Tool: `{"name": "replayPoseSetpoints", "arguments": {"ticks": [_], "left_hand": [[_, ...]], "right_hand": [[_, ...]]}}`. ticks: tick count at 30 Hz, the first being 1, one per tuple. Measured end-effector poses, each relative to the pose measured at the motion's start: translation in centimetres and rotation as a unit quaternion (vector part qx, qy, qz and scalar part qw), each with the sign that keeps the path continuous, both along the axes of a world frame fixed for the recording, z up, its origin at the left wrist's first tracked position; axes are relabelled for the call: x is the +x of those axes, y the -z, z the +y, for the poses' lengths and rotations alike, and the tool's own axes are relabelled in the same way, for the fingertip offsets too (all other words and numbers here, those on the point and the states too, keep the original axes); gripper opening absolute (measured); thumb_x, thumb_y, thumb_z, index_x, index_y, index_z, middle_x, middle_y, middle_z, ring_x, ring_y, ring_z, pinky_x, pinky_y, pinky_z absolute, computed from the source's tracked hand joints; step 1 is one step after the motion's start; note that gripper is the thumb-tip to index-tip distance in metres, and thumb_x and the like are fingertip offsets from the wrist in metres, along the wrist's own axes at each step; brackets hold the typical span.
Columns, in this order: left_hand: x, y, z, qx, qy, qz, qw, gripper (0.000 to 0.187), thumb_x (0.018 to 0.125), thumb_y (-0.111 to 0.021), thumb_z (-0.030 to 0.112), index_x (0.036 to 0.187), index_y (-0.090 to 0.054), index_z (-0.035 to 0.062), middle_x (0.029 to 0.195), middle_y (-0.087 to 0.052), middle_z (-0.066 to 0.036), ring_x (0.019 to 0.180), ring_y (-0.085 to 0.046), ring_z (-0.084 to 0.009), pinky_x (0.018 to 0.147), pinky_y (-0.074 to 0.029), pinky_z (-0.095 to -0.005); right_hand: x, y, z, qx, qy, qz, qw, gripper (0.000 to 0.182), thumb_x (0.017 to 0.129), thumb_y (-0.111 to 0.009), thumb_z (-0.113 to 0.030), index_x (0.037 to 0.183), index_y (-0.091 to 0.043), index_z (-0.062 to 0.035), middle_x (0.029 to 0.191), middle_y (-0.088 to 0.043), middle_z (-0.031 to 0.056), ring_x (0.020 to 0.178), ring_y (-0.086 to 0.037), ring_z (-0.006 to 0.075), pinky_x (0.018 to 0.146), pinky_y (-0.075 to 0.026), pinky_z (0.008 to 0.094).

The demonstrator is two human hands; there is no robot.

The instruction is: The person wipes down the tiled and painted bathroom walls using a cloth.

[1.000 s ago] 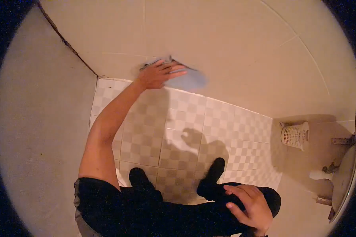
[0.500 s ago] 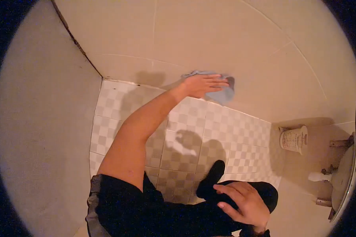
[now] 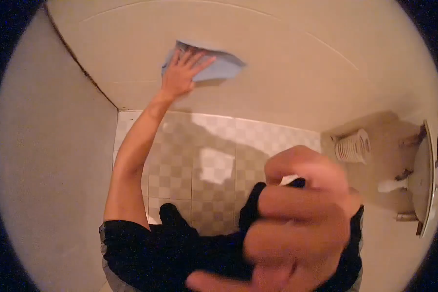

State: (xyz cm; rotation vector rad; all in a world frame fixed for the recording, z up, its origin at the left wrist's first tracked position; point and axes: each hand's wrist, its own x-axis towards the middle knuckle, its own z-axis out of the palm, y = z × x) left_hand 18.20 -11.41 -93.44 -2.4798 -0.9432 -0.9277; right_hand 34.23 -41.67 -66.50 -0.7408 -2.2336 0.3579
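We are laying our left hand (image 3: 179, 75) open, fingers spread, on the blue cloth (image 3: 220, 67) against the wall (image 3: 277, 92); the fingers are hiding part of it. Our right hand (image 3: 304, 214) is looming blurred near the camera, fingers bending, and is covering some tiled floor (image 3: 214, 165); whether it is gripping anything, we cannot tell. Shadow is dimming the basket (image 3: 351, 148).

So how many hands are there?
2. The left hand is spread on the blue cloth against the wall; the right hand is up close, low on the right.
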Motion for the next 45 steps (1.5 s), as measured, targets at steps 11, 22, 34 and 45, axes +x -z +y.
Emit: {"name": "replayPoseSetpoints", "arguments": {"ticks": [11, 22, 34, 45], "left_hand": [[3.6, -4.7, 0.6, 0.080, 0.002, -0.160, 0.984, 0.091, 0.061, -0.061, 0.022, 0.149, -0.040, 0.0391, 0.158, -0.033, -0.001, 0.146, -0.024, -0.0377, 0.112, -0.021, -0.0668], [5.2, -10.7, 1.4, 0.079, -0.011, -0.171, 0.982, 0.095, 0.061, -0.065, 0.017, 0.150, -0.039, 0.0359, 0.158, -0.033, -0.003, 0.146, -0.023, -0.0387, 0.114, -0.018, -0.0654], [8.3, 0.9, -1.3, -0.078, 0.142, 0.128, 0.978, 0.093, 0.067, -0.065, 0.011, 0.153, -0.033, 0.0264, 0.155, -0.038, 0.000, 0.145, -0.031, -0.0223, 0.120, -0.023, -0.0462], [6.6, -10.7, 1.3, 0.066, -0.070, -0.309, 0.946, 0.089, 0.061, -0.059, 0.024, 0.149, -0.043, 0.0280, 0.162, -0.021, -0.014, 0.149, -0.009, -0.0459, 0.115, -0.002, -0.0668]], "right_hand": [[-4.0, -0.3, -4.8, -0.170, 0.548, 0.157, 0.804, 0.015, 0.061, -0.059, -0.010, 0.067, -0.047, -0.0170, 0.069, -0.043, -0.0047, 0.068, -0.043, 0.0154, 0.065, -0.035, 0.0346], [4.4, 9.6, -1.6, -0.076, 0.007, -0.124, 0.989, 0.047, 0.068, -0.063, -0.010, 0.112, -0.072, -0.0244, 0.067, -0.057, 0.0003, 0.062, -0.057, 0.0186, 0.060, -0.044, 0.0348], [8.1, 11.8, -2.6, -0.348, -0.043, -0.163, 0.922, 0.059, 0.073, -0.053, -0.004, 0.130, -0.060, -0.0190, 0.095, -0.069, 0.0172, 0.083, -0.064, 0.0406, 0.076, -0.053, 0.0504], [11.0, 12.3, -1.3, -0.341, -0.027, -0.117, 0.932, 0.036, 0.091, -0.056, -0.009, 0.126, -0.061, -0.0132, 0.108, -0.069, 0.0148, 0.091, -0.065, 0.0374, 0.081, -0.053, 0.0453]]}}
